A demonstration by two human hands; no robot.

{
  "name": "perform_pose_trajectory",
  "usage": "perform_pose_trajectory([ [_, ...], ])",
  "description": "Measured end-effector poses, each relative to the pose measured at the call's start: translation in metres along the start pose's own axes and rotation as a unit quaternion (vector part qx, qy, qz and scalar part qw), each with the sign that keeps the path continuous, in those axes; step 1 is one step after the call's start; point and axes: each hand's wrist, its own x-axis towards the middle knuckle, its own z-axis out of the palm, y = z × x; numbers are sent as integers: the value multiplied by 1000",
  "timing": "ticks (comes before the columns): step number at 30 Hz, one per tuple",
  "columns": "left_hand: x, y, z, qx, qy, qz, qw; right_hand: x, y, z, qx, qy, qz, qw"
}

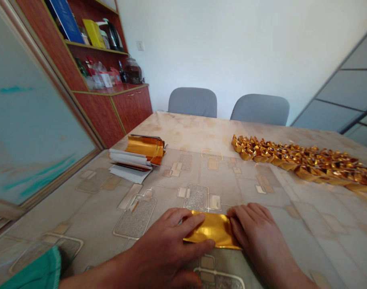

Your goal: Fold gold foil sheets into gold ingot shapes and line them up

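A flat, folded strip of shiny gold paper (pixel 216 230) lies on the patterned tablecloth close to me. My left hand (pixel 174 245) rests over its left end, with the index finger and thumb apart and lying on the gold surface. At the right end, my right hand (pixel 258 235) presses down with its fingers together and curled over the edge of the paper. What its fingertips grip beneath is partly hidden.
A curled stack of gold and white sheets (pixel 145 150) lies at the left of the table (pixel 171 128). Rows of folded gold paper pieces (pixel 306 160) stretch along the right. Two grey chairs (pixel 192 101) stand behind the table, and a red-brown cabinet (pixel 126 108) is at the back left.
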Motion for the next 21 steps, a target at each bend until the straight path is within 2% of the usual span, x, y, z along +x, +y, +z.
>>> perform_pose_trajectory([
  [6, -1, -2, 3, 10, 30, 8, 999, 3, -3, -11, -3, -4, 15, 1000],
  [8, -1, -3, 3, 16, 40, 11, 999, 1, -12, -17, -33, 16, -6, 999],
  [10, -1, -4, 4, 23, 46, 19, 999, -5, -27, -16, -37, 52, -55, 996],
  [12, -2, -5, 4, 37, 51, 29, 998, -15, -42, -9, -9, 72, -110, 991],
  [14, -2, -5, 4, 56, 53, 37, 996, -27, -52, -2, -10, 113, -113, 987],
  [18, -3, -6, 1, 83, 35, 38, 995, -45, -50, -3, -71, 85, -98, 989],
  [21, -5, -6, -1, 87, 30, 37, 995, -52, -36, -17, -119, 34, -143, 982],
])
